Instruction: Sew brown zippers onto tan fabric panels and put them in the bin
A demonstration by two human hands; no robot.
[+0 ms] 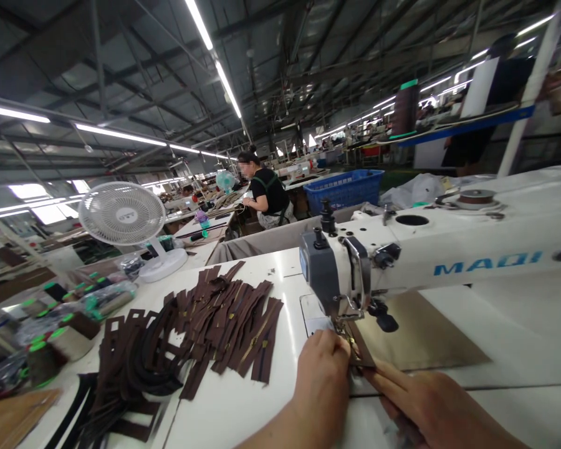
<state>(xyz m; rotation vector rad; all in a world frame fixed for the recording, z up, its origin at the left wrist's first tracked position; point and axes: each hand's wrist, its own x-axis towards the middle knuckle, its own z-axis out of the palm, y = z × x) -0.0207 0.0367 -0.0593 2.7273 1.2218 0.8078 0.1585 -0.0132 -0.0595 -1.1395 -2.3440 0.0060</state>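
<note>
Under the needle area of a white sewing machine (341, 274) lies a dark brown zipper piece (363, 353) with a glint of brass on it. My left hand (321, 380) is closed at its left edge, fingers curled right beside the presser foot. From the right, my right hand (430, 399) pinches the near end of the same brown piece between thumb and fingers. Its lower part is hidden by my hands. To the left, a loose pile of brown zippers (234, 318) with brass teeth is spread over the white table (243, 411).
Brown frame-shaped strips (131, 349) and black curved strips (152, 368) lie left of the zippers. A white fan (124, 215) stands behind them, with thread spools (70, 343) at far left. Beyond the machine are a blue basket (343, 190) and a seated co-worker (266, 193).
</note>
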